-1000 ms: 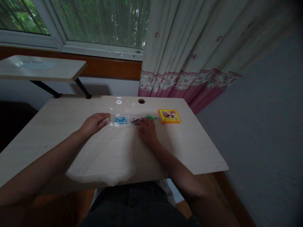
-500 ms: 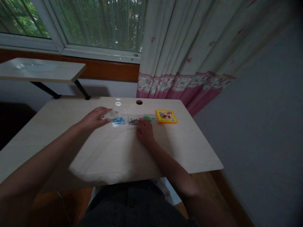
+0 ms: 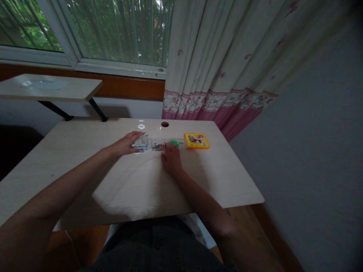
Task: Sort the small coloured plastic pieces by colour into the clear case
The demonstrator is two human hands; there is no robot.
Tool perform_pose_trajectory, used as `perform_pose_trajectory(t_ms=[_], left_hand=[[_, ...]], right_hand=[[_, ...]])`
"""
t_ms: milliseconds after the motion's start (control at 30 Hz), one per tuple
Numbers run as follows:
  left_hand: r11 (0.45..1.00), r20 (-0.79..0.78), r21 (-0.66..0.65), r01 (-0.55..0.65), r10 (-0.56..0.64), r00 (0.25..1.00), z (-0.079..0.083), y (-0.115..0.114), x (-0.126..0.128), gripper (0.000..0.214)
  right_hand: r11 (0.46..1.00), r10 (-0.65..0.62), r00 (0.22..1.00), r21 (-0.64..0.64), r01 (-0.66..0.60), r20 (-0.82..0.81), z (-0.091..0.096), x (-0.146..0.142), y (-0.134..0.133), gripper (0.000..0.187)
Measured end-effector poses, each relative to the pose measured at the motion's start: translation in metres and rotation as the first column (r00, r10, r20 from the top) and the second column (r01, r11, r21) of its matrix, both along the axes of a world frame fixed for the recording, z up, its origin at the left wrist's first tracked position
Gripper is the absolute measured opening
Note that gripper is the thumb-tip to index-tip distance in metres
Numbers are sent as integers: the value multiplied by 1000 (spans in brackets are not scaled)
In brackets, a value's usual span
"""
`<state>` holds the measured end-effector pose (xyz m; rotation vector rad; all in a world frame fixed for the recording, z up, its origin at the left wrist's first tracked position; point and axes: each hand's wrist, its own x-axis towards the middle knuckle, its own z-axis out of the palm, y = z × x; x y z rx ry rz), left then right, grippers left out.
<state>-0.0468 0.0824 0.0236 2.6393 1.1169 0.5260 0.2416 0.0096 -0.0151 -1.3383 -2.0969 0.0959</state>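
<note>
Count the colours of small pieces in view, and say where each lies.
3: blue pieces by the left hand, black pieces by the right hand, green pieces between black and the yellow box. The hands may hide more.

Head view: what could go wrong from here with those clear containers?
The left hand grips a clear container at the row's left end; if it tips and its lid is loose, which I can't make out, pieces might spill. The right hand partly covers the black pieces, near the green pieces, so a slip could jog both. The yellow box lies close to the row's right end and may get nudged.
</note>
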Motion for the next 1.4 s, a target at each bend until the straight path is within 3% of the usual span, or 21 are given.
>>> perform_pose_trajectory(t_ms=[200, 367, 567, 733, 1033, 1200, 1400], left_hand=[[999, -70, -39, 7, -10, 998, 3, 1, 8, 83], [999, -49, -51, 0, -2, 999, 11, 1, 10, 82], [1000, -2, -7, -2, 2, 1000, 38, -3, 19, 80], [996, 67, -44, 74, -71, 995, 53, -1, 45, 82], [986, 84, -44, 161, -157, 984, 27, 12, 97, 84], [991, 128, -54, 126, -118, 985, 22, 12, 97, 106], [996, 227, -44, 78, -66, 972, 3, 9, 83, 121]], right_hand=[[1000, 5, 1000, 3, -4, -26, 1, -1, -1, 40], [999, -31, 988, 19, 34, -153, -4, -1, 2, 47], [998, -39, 965, 33, 49, -258, -11, -1, 6, 53], [998, -38, 959, 46, 53, -282, -14, -2, 7, 60], [980, -49, 871, 144, 136, -489, -6, 11, 14, 70], [966, -87, 893, 181, 184, -442, -1, 32, 24, 65], [964, -225, 922, 67, 258, -316, 1, 50, 31, 58]])
